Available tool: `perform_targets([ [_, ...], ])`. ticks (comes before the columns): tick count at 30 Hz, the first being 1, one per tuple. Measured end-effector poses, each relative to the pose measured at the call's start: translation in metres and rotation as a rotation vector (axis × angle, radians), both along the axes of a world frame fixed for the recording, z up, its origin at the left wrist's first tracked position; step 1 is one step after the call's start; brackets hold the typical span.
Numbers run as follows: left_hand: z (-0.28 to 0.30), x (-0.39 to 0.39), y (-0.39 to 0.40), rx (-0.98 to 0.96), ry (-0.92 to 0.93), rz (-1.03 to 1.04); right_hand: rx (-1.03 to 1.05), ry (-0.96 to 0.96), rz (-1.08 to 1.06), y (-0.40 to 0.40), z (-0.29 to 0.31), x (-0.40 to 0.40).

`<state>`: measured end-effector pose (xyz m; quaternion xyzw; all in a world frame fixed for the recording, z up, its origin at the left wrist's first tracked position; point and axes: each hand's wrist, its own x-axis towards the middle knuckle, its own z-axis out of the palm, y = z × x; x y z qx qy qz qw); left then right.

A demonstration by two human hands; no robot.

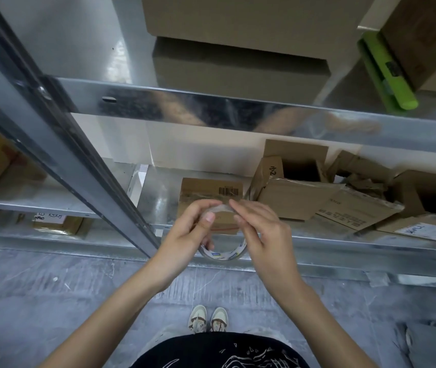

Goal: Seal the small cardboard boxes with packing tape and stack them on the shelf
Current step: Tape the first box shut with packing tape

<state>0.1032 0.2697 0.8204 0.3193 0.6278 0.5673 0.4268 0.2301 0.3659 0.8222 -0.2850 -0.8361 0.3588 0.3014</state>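
Observation:
A roll of clear packing tape (227, 254) hangs in front of the lower shelf, gripped by my left hand (185, 235) with the thumb laid on the roll's top. My right hand (262, 229) pinches the tape's edge at the top of the roll with its fingertips. Just behind the hands, a small closed cardboard box (210, 191) with a barcode label lies on the lower shelf (158, 197). Much of the roll is hidden by my fingers.
Open and crushed cardboard boxes (317, 192) crowd the lower shelf to the right. Large closed boxes (238, 65) and a green tool (387, 73) sit on the upper shelf. A slanted metal upright (78, 155) runs at left. Concrete floor and my shoes lie below.

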Motion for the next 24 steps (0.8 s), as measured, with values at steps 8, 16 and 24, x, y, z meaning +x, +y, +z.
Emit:
perform_targets([
  [8, 0.014, -0.003, 0.007, -0.025, -0.217, 0.037, 0.110, 0.136, -0.076, 0.001, 0.004, 0.000],
  [16, 0.019, 0.001, 0.010, 0.018, -0.045, -0.009, 0.047, 0.118, 0.065, 0.004, 0.014, -0.007],
  [24, 0.024, 0.003, 0.010, -0.004, 0.372, 0.023, 0.089, -0.007, 0.140, 0.002, 0.017, -0.013],
])
